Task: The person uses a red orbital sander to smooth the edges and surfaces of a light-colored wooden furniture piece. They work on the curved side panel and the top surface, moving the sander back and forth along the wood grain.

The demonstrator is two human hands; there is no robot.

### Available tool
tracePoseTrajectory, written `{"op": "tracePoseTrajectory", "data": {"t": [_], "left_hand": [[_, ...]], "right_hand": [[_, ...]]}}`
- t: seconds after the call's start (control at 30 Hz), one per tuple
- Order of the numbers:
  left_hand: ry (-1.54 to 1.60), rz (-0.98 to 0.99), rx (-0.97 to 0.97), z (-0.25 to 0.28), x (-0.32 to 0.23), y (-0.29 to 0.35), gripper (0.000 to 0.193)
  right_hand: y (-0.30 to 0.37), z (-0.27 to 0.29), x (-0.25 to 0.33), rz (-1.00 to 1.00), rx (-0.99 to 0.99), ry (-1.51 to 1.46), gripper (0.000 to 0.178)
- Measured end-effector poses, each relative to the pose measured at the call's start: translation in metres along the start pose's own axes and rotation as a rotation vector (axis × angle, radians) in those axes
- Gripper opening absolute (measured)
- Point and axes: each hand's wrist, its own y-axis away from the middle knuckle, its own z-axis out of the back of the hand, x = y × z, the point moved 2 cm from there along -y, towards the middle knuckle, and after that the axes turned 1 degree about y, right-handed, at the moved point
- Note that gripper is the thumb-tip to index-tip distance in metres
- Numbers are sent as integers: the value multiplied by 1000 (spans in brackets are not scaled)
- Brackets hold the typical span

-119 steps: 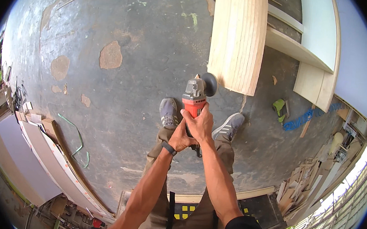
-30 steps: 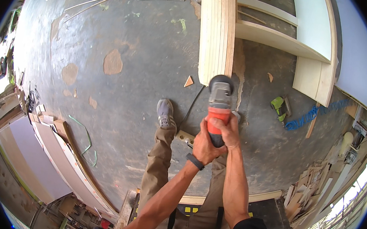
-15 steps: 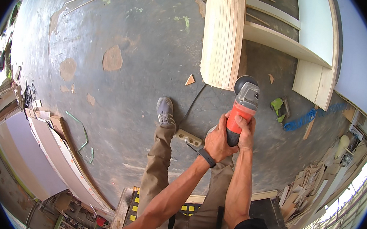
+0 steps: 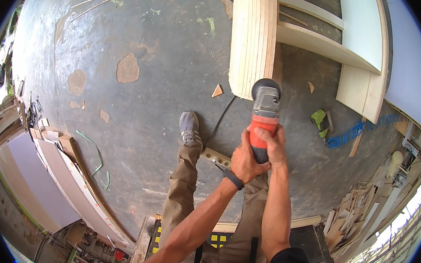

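Note:
Both hands grip a red and grey angle grinder (image 4: 265,117) with a black end and a dark round disc (image 4: 267,89). My left hand (image 4: 247,159), with a dark band at its wrist, wraps the body from the left. On the right side my right hand (image 4: 274,147) closes round the red part, thumb across the top. The disc overlaps the near right end of a pale stack of wooden strips (image 4: 253,41), whose near corners are rounded. Whether disc and wood touch, I cannot tell.
A power strip (image 4: 217,158) lies by my feet, a black cable running from it toward the wood. Right of the grinder lie a green tool (image 4: 321,123) and a coiled blue hose (image 4: 344,136). Wooden panels (image 4: 360,84) stand far right; scrap wood (image 4: 357,212) is piled nearer.
Both hands have carried the grinder left and slightly away from me. Its disc has gone from beside the wood's right corner to over its near end.

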Motion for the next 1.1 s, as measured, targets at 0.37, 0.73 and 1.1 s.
{"op": "tracePoseTrajectory", "data": {"t": [0.37, 0.73, 1.1], "left_hand": [[62, 2, -105, 13, 16, 12, 112], [12, -52, 23, -6, -24, -19, 114], [62, -61, -141, 18, -4, -3, 109]], "right_hand": [[-3, -29, -7, -13, 90, -27, 45], [-15, 11, 19, 41, -47, -26, 37], [-23, -28, 6, -3, 86, -42, 42]]}}
